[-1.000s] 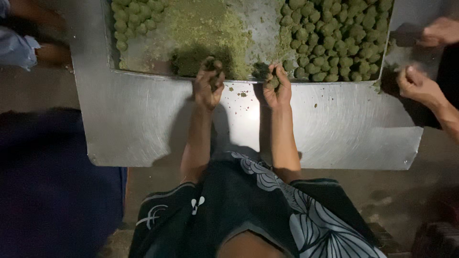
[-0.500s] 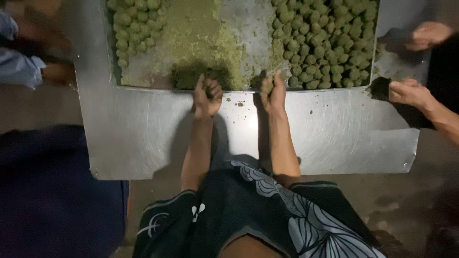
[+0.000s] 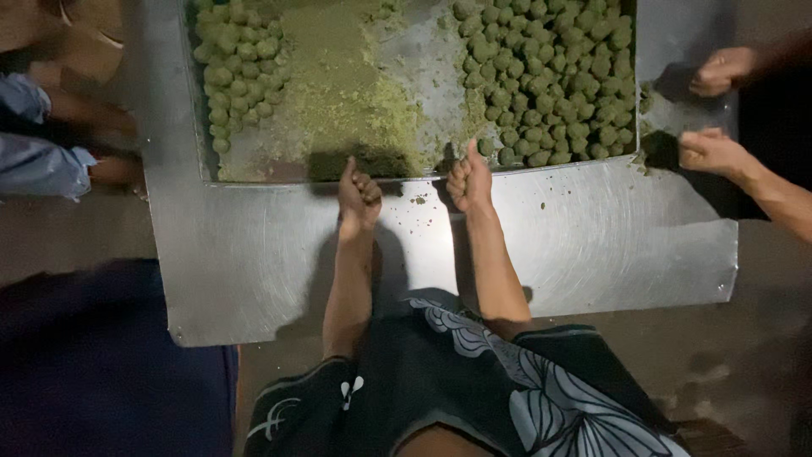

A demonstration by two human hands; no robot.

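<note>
Across dim steel tray (image 3: 254, 254), at near edge of loose green mix (image 3: 338, 93) between heaps of balls (image 3: 558, 76): left hand (image 3: 359, 196) and right hand (image 3: 470, 179) both clenched, likely squeezing mix, best pressed firm and even.

A second ago my fingers were spread in the green mash at the tray's near edge; now my left hand (image 3: 359, 193) and right hand (image 3: 470, 179) are curled into fists, pulled back onto the tray's rim (image 3: 406, 179).
</note>
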